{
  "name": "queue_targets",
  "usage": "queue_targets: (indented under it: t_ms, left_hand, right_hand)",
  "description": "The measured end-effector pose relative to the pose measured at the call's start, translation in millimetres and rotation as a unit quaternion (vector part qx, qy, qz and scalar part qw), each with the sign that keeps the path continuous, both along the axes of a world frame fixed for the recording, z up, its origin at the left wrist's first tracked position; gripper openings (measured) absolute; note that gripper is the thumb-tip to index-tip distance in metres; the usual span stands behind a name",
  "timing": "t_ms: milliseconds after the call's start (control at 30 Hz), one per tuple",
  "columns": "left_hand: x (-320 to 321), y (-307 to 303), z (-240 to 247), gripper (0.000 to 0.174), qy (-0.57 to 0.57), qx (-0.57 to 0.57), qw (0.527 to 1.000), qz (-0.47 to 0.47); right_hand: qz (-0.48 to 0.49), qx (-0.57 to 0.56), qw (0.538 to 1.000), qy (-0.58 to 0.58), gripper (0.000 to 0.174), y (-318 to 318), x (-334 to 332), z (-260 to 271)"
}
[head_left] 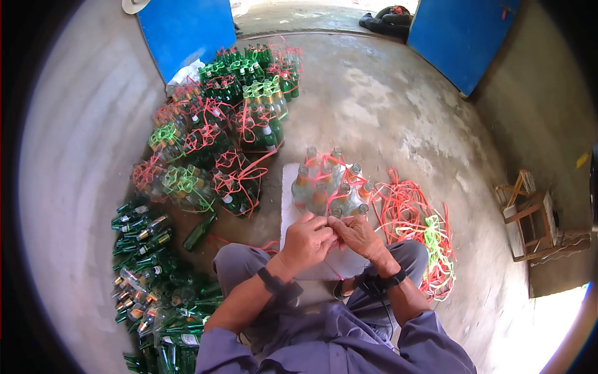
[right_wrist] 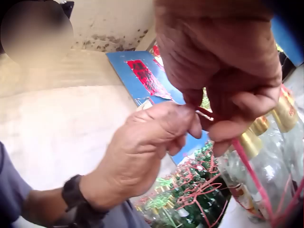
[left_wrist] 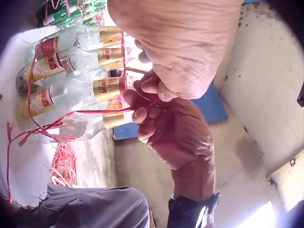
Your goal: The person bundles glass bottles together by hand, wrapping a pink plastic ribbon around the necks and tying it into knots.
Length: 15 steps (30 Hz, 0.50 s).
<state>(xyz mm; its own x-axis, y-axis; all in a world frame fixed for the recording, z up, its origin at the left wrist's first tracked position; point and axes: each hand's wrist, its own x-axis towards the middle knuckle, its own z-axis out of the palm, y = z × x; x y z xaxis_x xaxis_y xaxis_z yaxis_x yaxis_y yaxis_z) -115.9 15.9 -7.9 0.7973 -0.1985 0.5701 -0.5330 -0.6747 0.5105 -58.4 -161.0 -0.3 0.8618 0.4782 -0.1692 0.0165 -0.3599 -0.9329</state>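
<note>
A cluster of clear glass bottles with gold neck labels stands upright on a white board, red plastic strapping running round bodies and necks. At the cluster's near side, my left hand and right hand meet. Between the fingertips, both hands pinch the red strapping close to the bottle necks. The left wrist view has the left hand above the right hand, fingers bent together. In the right wrist view, the right hand partly hides the strap's crossing.
A tangled heap of red and green strapping lies right of the board. Tied bundles of bottles stand at the left, with loose green bottles piled nearer. A wooden frame stands by the right wall. Blue doors flank the doorway.
</note>
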Motion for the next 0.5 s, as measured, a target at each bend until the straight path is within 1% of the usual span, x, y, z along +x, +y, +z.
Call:
queue_targets:
  t_ms: [33,67,133,167,233,267,300,333,400,433,500]
  left_hand:
    - [-1,1,-2,0.006,-0.005,-0.014,1.0,-0.003]
    - [-1,1,-4,0.008,-0.008,-0.029,1.0,-0.006]
    - [0,1,-11,0.009,-0.011,-0.049,0.999,-0.005]
    - [0,0,-13,0.01,-0.011,-0.069,0.998,-0.005]
    - [-1,0,-12,0.009,0.002,-0.077,0.997,-0.009]
    - [-2,0,-12,0.009,0.017,-0.084,0.996,-0.012]
    - [-2,0,-12,0.009,0.015,-0.084,0.996,-0.011]
    - [-2,-1,-13,0.009,0.007,-0.08,0.997,-0.021]
    - [-2,-1,-13,0.009,-0.001,-0.076,0.997,-0.03]
    - [-2,-1,-13,0.01,-0.018,-0.055,0.998,-0.03]
    - [-2,-3,-15,0.012,-0.035,-0.032,0.998,-0.031]
  right_hand:
    - [0.026,0.03,0.994,0.1,0.05,1,1,5]
    - [0.028,0.031,0.994,0.097,0.05,-2,0,6]
    - [0.029,-0.011,0.984,0.177,0.057,-12,-10,3]
    - [0.03,-0.012,0.984,0.175,0.057,-14,-18,-6]
    - [0.018,0.01,0.985,0.17,0.068,-21,-35,-31]
    - [0.006,-0.001,0.983,0.185,0.06,-24,-43,-37]
    - [0.008,-0.001,0.983,0.183,0.06,-28,-51,-50]
    - [0.002,-0.007,0.982,0.188,0.054,-34,-56,-67]
    - [-0.029,-0.024,0.981,0.191,0.04,-40,-60,-75]
    - [-0.029,-0.023,0.981,0.191,0.04,-44,-57,-79]
    - [-0.082,-0.011,0.989,0.12,0.037,-47,-51,-72]
